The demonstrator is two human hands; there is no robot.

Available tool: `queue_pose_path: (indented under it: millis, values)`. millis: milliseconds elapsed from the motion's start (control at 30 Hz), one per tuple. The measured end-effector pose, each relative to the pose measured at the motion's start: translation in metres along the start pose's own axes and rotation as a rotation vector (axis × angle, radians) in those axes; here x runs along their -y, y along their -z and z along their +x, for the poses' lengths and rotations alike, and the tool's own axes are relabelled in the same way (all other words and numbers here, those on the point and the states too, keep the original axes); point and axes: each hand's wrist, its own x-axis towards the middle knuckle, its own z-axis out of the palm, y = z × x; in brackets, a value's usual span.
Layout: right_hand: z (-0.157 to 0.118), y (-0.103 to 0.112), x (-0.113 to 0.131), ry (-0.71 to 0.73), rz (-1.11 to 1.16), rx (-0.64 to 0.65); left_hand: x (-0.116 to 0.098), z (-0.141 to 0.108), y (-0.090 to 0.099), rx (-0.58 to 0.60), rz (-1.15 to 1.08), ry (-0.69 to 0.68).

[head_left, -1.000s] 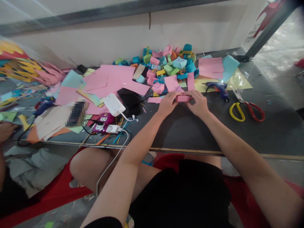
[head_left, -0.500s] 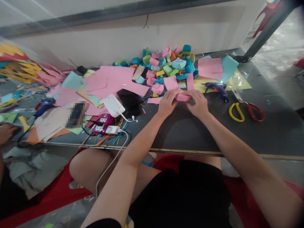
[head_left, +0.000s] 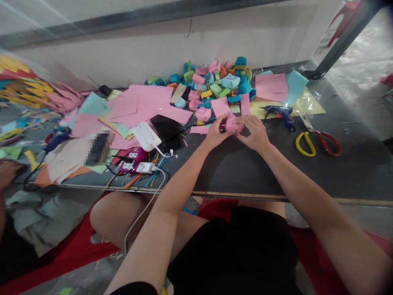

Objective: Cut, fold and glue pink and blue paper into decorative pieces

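Between my two hands is a small folded pink paper piece [head_left: 233,124], held just above the dark table. My left hand [head_left: 218,132] grips its left side, thumb and fingers curved round it. Fingers of my right hand [head_left: 252,130] close over its right side and top, partly hiding it. Right behind the hands lie a pink paper square [head_left: 220,106] and a narrow pink strip [head_left: 245,104]. A heap of folded paper pieces [head_left: 216,88] in pink, blue, green and yellow rises beyond them.
To the right lie a blue glue gun [head_left: 281,112] and scissors [head_left: 317,137] with yellow and red handles. A white adapter [head_left: 146,136], a black phone-like slab [head_left: 167,133] and a purple power strip [head_left: 134,159] with cables sit left. Another person's hand [head_left: 9,172] rests at the far left.
The pink paper piece has been turned between my hands, so a different side faces me. My left thumb and fingers have spread wider around it.
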Motion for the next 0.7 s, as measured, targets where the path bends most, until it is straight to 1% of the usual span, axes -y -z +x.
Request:
queue_pose_path:
  millis: [133, 233, 400, 700]
  values:
    - [0.000, 0.004, -0.005, 0.018, 0.024, 0.084, -0.004, 0.001, 0.010, -0.002, 0.184, -0.042]
    - [0.000, 0.004, -0.007, -0.005, 0.013, 0.102, -0.007, 0.001, 0.020, 0.029, 0.291, -0.063]
    - [0.000, 0.003, -0.006, -0.044, 0.004, 0.081, -0.009, -0.001, 0.028, 0.075, 0.349, -0.071]
    - [-0.004, -0.009, -0.012, -0.039, -0.048, 0.121, -0.001, -0.003, 0.028, 0.140, 0.378, -0.124]
